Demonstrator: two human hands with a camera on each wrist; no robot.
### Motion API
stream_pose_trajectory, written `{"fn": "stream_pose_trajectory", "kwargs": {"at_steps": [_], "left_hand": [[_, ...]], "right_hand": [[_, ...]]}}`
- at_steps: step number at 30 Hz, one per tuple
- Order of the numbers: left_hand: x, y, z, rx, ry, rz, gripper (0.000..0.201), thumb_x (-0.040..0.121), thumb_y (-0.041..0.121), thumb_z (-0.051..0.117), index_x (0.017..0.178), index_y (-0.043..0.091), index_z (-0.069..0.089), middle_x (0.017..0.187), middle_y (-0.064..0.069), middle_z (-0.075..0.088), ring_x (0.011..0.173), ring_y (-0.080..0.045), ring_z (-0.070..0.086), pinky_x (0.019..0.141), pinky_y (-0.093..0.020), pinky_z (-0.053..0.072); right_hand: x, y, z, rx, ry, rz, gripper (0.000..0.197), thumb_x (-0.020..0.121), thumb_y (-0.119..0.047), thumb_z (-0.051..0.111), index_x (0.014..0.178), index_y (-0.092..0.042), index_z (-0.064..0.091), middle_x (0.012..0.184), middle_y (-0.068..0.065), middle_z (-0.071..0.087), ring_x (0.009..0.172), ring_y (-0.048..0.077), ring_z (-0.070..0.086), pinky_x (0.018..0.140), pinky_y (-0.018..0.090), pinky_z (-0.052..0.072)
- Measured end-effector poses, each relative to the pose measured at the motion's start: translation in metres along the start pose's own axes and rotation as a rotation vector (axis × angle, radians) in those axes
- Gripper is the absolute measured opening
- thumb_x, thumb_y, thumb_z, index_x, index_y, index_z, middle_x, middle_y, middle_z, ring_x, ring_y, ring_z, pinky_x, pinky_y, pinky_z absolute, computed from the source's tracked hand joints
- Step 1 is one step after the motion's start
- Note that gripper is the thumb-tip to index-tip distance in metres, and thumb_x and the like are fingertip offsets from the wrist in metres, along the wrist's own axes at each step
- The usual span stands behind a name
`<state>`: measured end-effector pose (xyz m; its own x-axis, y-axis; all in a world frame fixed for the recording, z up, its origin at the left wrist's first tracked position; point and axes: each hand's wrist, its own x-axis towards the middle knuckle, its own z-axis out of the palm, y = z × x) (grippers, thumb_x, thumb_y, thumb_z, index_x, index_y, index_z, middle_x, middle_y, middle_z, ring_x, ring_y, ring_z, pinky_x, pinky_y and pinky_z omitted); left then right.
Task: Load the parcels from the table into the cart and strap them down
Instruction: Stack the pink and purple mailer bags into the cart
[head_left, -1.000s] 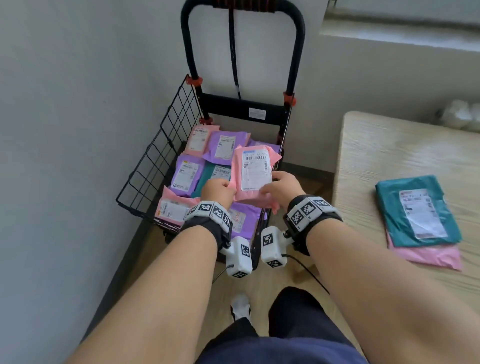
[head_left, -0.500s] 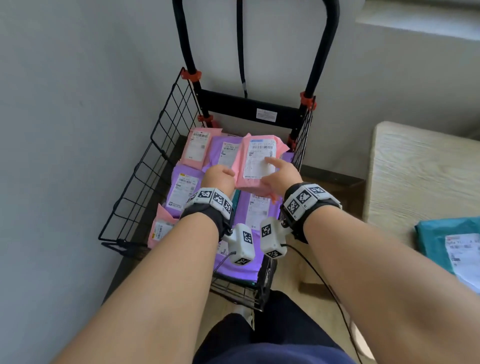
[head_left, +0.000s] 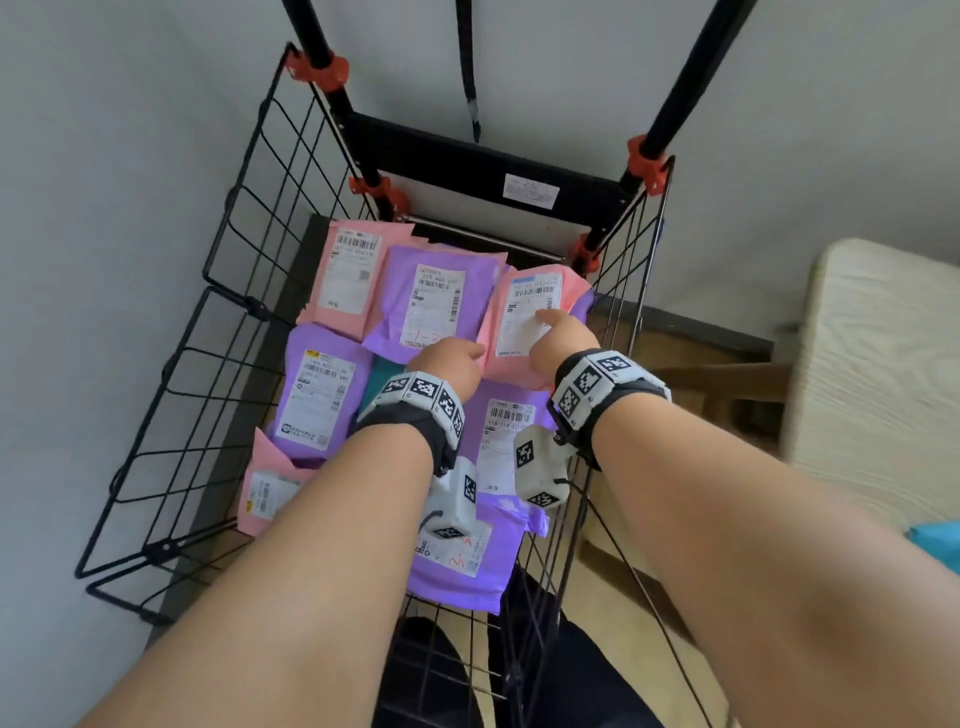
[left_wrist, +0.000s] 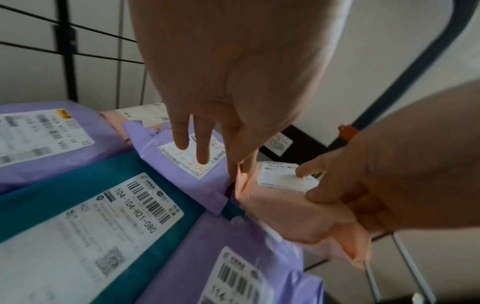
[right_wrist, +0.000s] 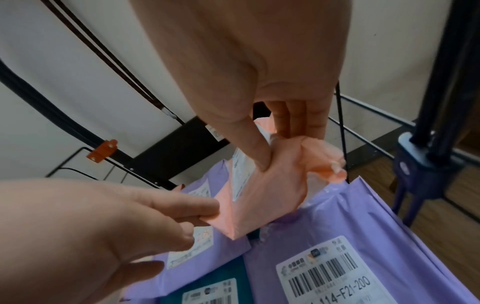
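Lowered now into the far right corner of the black wire-sided cart (head_left: 228, 332): a pink plastic mailer bag with a white label (head_left: 535, 322), a second ago held upright above the load, half a second ago tipping toward the cart's back panel, now nearly flat on the purple mailers beneath. Pinched at its near left corner between thumb and forefinger of the left hand (head_left: 449, 364), remaining fingers (left_wrist: 182, 135) straight and spread over the neighbouring purple mailer (head_left: 436, 301). Gripped at its near right edge by the right hand (head_left: 563, 340), thumb on top by the label, fingers curled underneath. Probably one more parcel as good as loaded, release to follow.

Cut off at the right of the cart: only a strip of the pale wooden surface (head_left: 883, 364) and a sliver of teal parcel (head_left: 935, 543), so the number of parcels left not countable. Black strap (head_left: 470, 78) dangling from the cart handle, not yet used. Contact underneath the pink mailer hidden by both hands.
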<state>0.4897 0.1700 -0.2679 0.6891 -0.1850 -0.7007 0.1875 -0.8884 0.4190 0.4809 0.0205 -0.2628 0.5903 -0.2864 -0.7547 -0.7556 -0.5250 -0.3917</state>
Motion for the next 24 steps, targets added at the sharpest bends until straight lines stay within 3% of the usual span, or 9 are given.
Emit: {"fn": "stream_pose_trajectory", "kwargs": {"at_steps": [4,8,12,14,16,18,20,22,24], "left_hand": [[0.018,-0.001,0.01,0.407,-0.107,0.085,0.05,0.086,0.002,0.041,0.129,0.023,0.054,0.133,-0.013,0.053,0.124,-0.029,0.045,0.107,-0.043,0.033],[0.034,-0.015,0.026,0.463,-0.185,0.085,0.055,0.086,0.002,0.041,0.136,0.025,0.046,0.14,-0.009,0.047,0.136,-0.03,0.033,0.114,-0.05,0.022],[0.038,-0.023,0.034,0.479,-0.244,0.068,0.06,0.085,0.001,0.04,0.139,0.026,0.043,0.15,0.0,0.039,0.145,-0.026,0.018,0.116,-0.054,0.011],[0.037,-0.021,0.034,0.476,-0.245,0.065,0.054,0.084,0.001,0.041,0.132,0.023,0.048,0.144,-0.003,0.045,0.142,-0.027,0.026,0.113,-0.052,0.017],[0.033,-0.018,0.03,0.437,-0.196,0.076,0.042,0.084,0.001,0.042,0.121,0.018,0.055,0.129,-0.009,0.055,0.126,-0.03,0.045,0.104,-0.046,0.033],[0.03,-0.017,0.024,0.329,-0.143,0.071,0.043,0.085,0.001,0.044,0.123,0.015,0.058,0.127,-0.011,0.057,0.118,-0.03,0.053,0.1,-0.041,0.042],[0.025,-0.017,0.017,0.215,-0.128,0.065,0.05,0.087,0.0,0.044,0.133,0.018,0.054,0.139,-0.008,0.051,0.125,-0.029,0.05,0.106,-0.041,0.04],[0.019,-0.016,0.009,0.158,-0.114,0.071,0.05,0.088,0.0,0.043,0.133,0.019,0.055,0.142,-0.006,0.048,0.128,-0.029,0.047,0.108,-0.04,0.037],[0.013,-0.016,0.003,0.126,-0.071,0.078,0.034,0.088,0.0,0.042,0.106,0.018,0.065,0.126,-0.014,0.055,0.112,-0.029,0.053,0.101,-0.036,0.041]], "right_hand": [[0.022,0.003,0.011,-0.163,-0.058,0.102,0.063,0.096,-0.013,0.042,0.152,-0.03,0.018,0.145,0.008,0.042,0.125,0.029,0.05,0.098,0.035,0.043],[0.034,0.013,0.022,-0.187,-0.118,0.111,0.058,0.098,-0.018,0.043,0.151,-0.025,0.02,0.146,0.011,0.039,0.128,0.03,0.046,0.102,0.036,0.039],[0.036,0.012,0.026,-0.303,-0.149,0.119,0.056,0.098,-0.016,0.035,0.151,-0.026,0.019,0.148,0.007,0.036,0.119,0.027,0.054,0.087,0.03,0.044],[0.036,0.013,0.026,-0.313,-0.16,0.105,0.055,0.098,-0.015,0.035,0.15,-0.024,0.021,0.148,0.008,0.036,0.123,0.027,0.051,0.092,0.03,0.043],[0.036,0.014,0.025,-0.247,-0.159,0.08,0.054,0.098,-0.011,0.04,0.15,-0.019,0.027,0.148,0.012,0.038,0.13,0.029,0.045,0.102,0.031,0.038],[0.033,0.014,0.023,-0.212,-0.13,0.043,0.054,0.097,-0.01,0.043,0.149,-0.016,0.03,0.148,0.013,0.039,0.134,0.029,0.041,0.106,0.033,0.035],[0.028,0.014,0.019,-0.191,-0.094,0.036,0.053,0.097,-0.011,0.045,0.148,-0.018,0.033,0.148,0.012,0.04,0.134,0.028,0.041,0.104,0.031,0.036],[0.021,0.01,0.017,-0.166,-0.077,0.041,0.052,0.097,-0.012,0.045,0.147,-0.02,0.034,0.147,0.01,0.04,0.133,0.027,0.042,0.103,0.029,0.037],[0.014,0.003,0.014,-0.175,-0.055,0.07,0.054,0.097,-0.012,0.043,0.148,-0.025,0.032,0.148,0.012,0.037,0.131,0.028,0.044,0.103,0.031,0.038]]}}
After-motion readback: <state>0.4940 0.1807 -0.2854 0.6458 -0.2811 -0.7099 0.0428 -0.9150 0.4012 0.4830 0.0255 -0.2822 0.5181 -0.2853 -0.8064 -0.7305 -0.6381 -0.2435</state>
